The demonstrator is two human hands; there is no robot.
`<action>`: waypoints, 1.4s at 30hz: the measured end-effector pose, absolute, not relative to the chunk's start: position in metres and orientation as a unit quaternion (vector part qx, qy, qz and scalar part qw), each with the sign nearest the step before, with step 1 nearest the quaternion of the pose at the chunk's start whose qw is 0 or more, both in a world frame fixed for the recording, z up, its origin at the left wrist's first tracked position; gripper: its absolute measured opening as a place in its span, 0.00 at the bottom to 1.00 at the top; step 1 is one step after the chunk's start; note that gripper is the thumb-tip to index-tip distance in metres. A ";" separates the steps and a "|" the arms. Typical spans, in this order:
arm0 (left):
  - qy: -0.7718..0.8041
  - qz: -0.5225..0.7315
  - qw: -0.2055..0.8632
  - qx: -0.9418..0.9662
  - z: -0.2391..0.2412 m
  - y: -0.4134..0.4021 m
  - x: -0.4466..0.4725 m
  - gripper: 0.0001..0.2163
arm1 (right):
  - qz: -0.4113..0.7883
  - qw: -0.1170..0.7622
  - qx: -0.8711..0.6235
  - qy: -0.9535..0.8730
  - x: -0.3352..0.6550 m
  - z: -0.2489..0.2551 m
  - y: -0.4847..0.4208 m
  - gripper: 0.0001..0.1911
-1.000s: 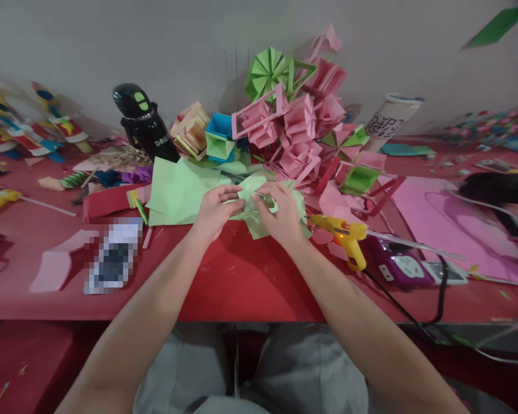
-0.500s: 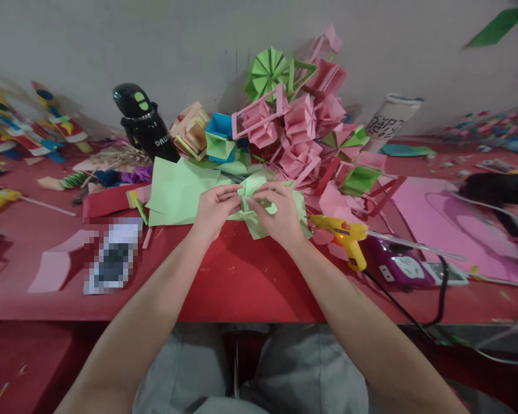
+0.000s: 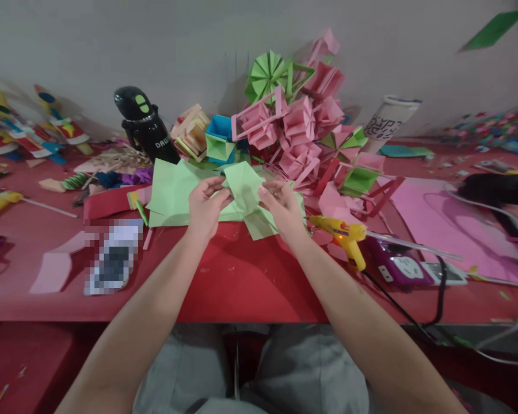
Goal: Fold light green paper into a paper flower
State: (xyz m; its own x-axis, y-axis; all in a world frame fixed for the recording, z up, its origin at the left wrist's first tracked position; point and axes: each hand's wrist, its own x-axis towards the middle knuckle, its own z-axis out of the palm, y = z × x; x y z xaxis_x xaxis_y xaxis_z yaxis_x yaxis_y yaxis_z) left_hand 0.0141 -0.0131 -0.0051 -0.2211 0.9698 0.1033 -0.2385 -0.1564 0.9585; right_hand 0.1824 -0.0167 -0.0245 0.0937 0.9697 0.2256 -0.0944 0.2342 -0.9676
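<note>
Between my two hands is a small piece of light green paper [image 3: 243, 185], tilted up and spread fairly flat, with faint creases. My left hand [image 3: 206, 207] pinches its left edge between thumb and fingers. On the other side my right hand [image 3: 280, 206] has thumb and fingers closed at its right edge. Under and behind it lie larger light green sheets [image 3: 170, 195] on the red table. Another green piece [image 3: 261, 225] sticks out below the held paper, by my right wrist.
A yellow glue gun [image 3: 345, 233] with a lit orange light lies to the right, beside a purple power strip [image 3: 399, 267]. Folded pink paper shapes [image 3: 300, 123] pile up at the back. A black bottle [image 3: 147, 126] and a white cup [image 3: 388, 123] stand near the wall.
The green paper, bunched between my fingers before, is now opened out and tilted up. My hands have moved slightly apart, the left one to the left.
</note>
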 end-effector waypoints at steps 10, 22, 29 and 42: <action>0.456 0.508 0.565 0.464 -0.007 -0.018 0.020 0.20 | 0.382 0.609 -0.414 -0.558 0.193 -0.023 -0.011 0.13; 0.435 0.471 0.407 0.651 -0.001 -0.020 0.007 0.14 | 0.258 0.548 -0.414 -0.679 0.198 -0.014 -0.017 0.10; 0.445 0.488 0.303 0.687 -0.006 -0.021 0.009 0.06 | 0.230 0.553 -0.396 -0.696 0.195 -0.012 -0.021 0.07; 0.412 0.450 0.344 0.713 0.001 -0.029 0.013 0.06 | 0.157 0.526 -0.359 -0.755 0.195 -0.006 -0.026 0.04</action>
